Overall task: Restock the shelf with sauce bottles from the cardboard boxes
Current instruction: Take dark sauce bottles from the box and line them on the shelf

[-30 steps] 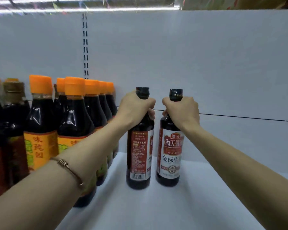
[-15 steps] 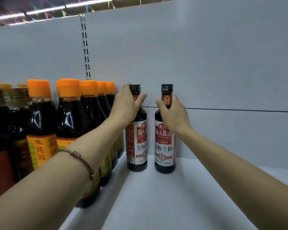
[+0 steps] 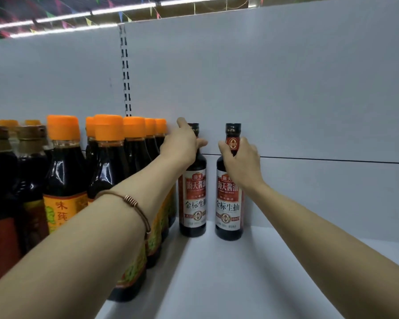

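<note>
At back of the white shelf [image 3: 240,284], two black-capped sauce bottles stand upright, side by side w/ a gap, just right of the orange-cap row [image 3: 115,143]. Placement step, nearly done. Left hand [image 3: 182,143] rests on left bottle [image 3: 193,196] neck, fingers straight, loosened. Right hand [image 3: 242,162] curls round right bottle [image 3: 229,199] neck, gripping. Next, I'd judge: let go clean, no tipping, back to the boxes (not in view). Vs half a sec ago: bottles sit further back, left fingers opened more.
</note>
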A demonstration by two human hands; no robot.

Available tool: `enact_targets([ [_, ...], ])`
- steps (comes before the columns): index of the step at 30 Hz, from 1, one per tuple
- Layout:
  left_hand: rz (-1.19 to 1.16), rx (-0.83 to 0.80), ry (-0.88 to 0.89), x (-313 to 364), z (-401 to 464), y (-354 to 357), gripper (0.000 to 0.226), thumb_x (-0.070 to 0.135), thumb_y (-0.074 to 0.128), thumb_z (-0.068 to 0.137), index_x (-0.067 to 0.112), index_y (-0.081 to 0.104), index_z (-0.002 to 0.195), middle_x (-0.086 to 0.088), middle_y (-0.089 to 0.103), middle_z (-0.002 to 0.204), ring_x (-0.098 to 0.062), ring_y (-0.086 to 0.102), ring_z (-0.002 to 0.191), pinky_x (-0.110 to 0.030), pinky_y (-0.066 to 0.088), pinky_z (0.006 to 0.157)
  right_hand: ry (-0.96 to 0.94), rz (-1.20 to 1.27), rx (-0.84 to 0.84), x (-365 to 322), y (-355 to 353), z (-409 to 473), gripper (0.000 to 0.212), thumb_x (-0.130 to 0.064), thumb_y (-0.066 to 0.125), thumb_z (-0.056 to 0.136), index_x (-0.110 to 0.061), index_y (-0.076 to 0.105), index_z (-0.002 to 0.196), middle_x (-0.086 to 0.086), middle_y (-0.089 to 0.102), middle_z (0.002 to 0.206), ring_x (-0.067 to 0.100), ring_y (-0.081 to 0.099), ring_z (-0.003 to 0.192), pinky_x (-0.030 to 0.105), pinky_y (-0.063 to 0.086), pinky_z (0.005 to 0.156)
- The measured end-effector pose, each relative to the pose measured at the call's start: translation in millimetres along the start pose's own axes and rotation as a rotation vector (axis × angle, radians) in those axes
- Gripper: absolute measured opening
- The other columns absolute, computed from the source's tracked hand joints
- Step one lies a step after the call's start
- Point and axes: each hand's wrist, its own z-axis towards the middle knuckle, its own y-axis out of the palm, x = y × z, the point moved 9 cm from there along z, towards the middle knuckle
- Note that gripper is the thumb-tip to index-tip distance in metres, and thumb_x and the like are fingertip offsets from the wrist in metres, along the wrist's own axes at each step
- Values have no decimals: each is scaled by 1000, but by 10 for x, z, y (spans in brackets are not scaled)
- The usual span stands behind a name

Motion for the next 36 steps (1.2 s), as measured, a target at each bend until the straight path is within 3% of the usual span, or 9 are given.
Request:
enact_targets([
  [5,-141,-23,-1,-45,56,67,52,31,59,94,5,33,130,-19,57,121,-34,56,112,-38,47,76,-69,-59,62,-48,3,7,32,-38,52,96,-9,48,107,1,42,105,23,44,104,39,38,93],
  [8,-214,-18,-6,-110,120,93,53,34,62,92,6,38,130,-18,50,126,-35,52,115,-43,50,89,-96,-59,98,-71,-17,2,40,-36,53,96,-6,45,121,-1,32,109,24,45,107,39,39,94],
  [13,-246,-39,-28,-124,158,131,54,32,62,92,5,38,131,-18,49,130,-34,51,117,-43,48,93,-93,-53,104,-54,-7,13,37,-36,45,100,-7,46,123,-3,35,109,21,46,108,32,36,91],
  [20,-158,7,-16,-105,55,85,47,32,59,94,4,42,127,-16,54,125,-33,54,115,-39,45,86,-59,-105,-18,-21,36,25,37,-39,37,102,-8,45,122,0,40,111,21,41,111,30,30,87],
  [24,79,28,36,-86,-54,21,60,35,59,93,4,30,137,-20,58,122,-38,57,111,-47,50,88,-10,-101,-155,24,10,-7,48,-43,32,103,-6,40,134,9,43,131,24,37,125,34,31,104],
  [26,89,-1,31,-109,-112,59,68,33,57,95,4,19,143,-22,59,120,-40,59,107,-51,51,87,58,-23,-203,78,-50,-72,58,-46,35,102,-6,32,143,11,36,140,23,35,133,39,30,113],
  [28,15,-19,29,-130,-191,97,60,34,52,97,6,22,141,-20,59,119,-38,60,105,-51,52,86,97,25,-236,105,-117,-185,65,-49,37,100,-8,24,148,11,30,144,23,35,135,43,31,114],
  [33,-117,22,89,-35,-542,63,50,39,46,98,12,39,139,-9,41,139,-28,46,125,-46,43,103,1,47,-209,-98,-298,-562,56,-43,45,99,-13,32,143,5,34,138,20,35,132,40,33,113],
  [36,-34,-37,275,183,-898,39,44,32,42,100,14,41,140,-5,43,139,-20,45,126,-34,41,101,-66,186,-297,-331,-323,-789,46,-39,50,97,-16,41,136,-2,42,125,16,44,122,40,40,107],
])
